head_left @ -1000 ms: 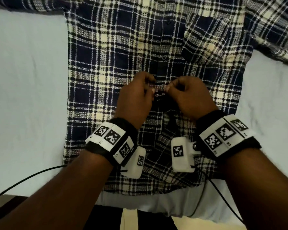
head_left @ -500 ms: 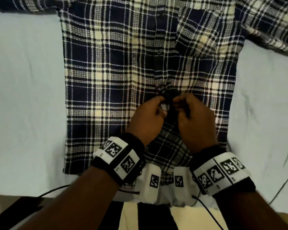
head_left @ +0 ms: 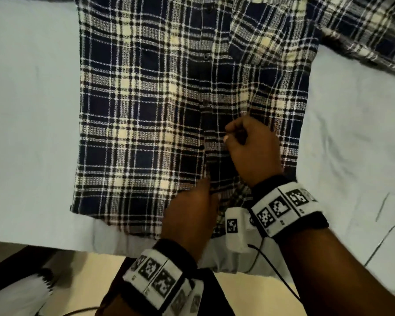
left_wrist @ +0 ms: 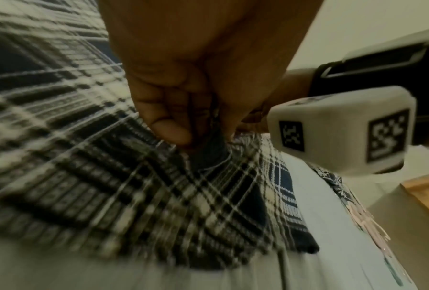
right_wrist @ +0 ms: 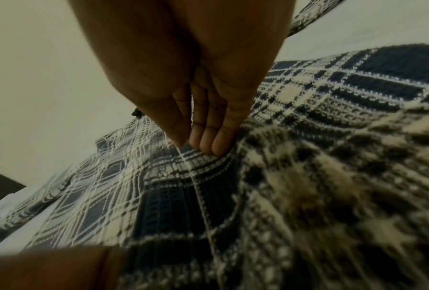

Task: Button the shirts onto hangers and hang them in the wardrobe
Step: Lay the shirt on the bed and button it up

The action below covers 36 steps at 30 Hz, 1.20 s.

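Note:
A navy, cream and black plaid shirt (head_left: 146, 110) lies flat, front up, on a pale blue sheet (head_left: 32, 110). Dark buttons (head_left: 206, 56) run down its closed placket. My right hand (head_left: 227, 135) pinches the placket edge at mid-length; in the right wrist view its fingertips (right_wrist: 208, 145) nip a raised fold of the cloth (right_wrist: 307, 157). My left hand (head_left: 211, 192) is lower, near the hem, and its curled fingers (left_wrist: 173, 133) grip the dark placket fabric of the shirt (left_wrist: 109, 176). No hanger is in view.
The shirt's sleeve (head_left: 363, 30) stretches off to the upper right. The bed's near edge (head_left: 55, 245) runs along the bottom, with floor and a white object (head_left: 21, 297) below it. A black cable (head_left: 274, 267) trails from the right wrist camera.
Both hands have moved down the placket toward the hem. They have come apart: the left now grips well below the right.

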### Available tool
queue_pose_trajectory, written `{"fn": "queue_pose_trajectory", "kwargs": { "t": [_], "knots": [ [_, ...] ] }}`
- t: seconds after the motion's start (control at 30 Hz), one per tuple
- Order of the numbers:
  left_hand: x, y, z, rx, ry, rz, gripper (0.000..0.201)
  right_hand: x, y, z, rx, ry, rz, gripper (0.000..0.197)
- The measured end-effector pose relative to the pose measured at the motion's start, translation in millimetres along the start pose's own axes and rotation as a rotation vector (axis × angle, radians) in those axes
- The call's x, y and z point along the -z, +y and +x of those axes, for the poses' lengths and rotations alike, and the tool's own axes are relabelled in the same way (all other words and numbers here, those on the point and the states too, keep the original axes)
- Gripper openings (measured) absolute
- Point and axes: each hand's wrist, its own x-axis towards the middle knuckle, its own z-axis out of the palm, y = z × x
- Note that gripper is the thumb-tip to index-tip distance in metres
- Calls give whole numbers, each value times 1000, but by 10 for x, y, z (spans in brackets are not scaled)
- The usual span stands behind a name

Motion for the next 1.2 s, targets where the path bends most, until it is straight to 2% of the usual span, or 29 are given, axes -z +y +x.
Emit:
{"fn": "queue_pose_trajectory", "kwargs": {
  "t": [0.13, 0.2, 0.27, 0.3, 0.37, 0.43, 0.53, 0.6, 0.7, 0.77, 0.87, 1.03, 1.1, 1.2],
  "knots": [
    [-147, -108, -169, 57, -8, -39, 18, -169, -1, -103, 31, -91, -145, 16],
    [-150, -140, -152, 29, -48, -30, 21, -255, -59, -113, 38, -104, -224, 37],
    [-113, -193, -116, -35, -166, 9, 23, -321, -147, -111, 35, -102, -293, 59],
    [-78, -227, -88, -66, -234, 20, 22, -345, -182, -105, 31, -98, -335, 62],
    [72, -285, -8, -94, -319, 87, 21, -376, -204, -68, 31, -78, -387, 44],
    [262, -301, 116, -69, -233, 142, 21, -338, -205, -17, 24, -62, -375, 20],
    [498, -218, 350, -41, 96, -9, 21, -234, -167, 9, -47, -61, -286, 14],
    [528, -149, 528, -86, 212, -51, 24, -204, -139, -8, -89, -57, -243, 14],
    [468, -101, 767, -159, 201, 81, 32, -221, -106, -37, -123, -37, -192, 21],
    [424, -95, 861, -195, 186, 193, 25, -238, -107, -60, -145, -54, -161, 21],
    [396, -109, 898, -208, 171, 218, 14, -288, -136, -112, -138, -133, -144, 15],
    [490, -159, 856, -187, 145, 78, 7, -348, -193, -139, -138, -175, -184, 15],
    [534, -180, 820, -176, 138, -60, 7, -356, -209, -157, -135, -155, -117, 12],
    [586, -218, 783, -68, 89, -317, 11, -410, -217, -217, -126, -120, -13, 10]
  ]
}}
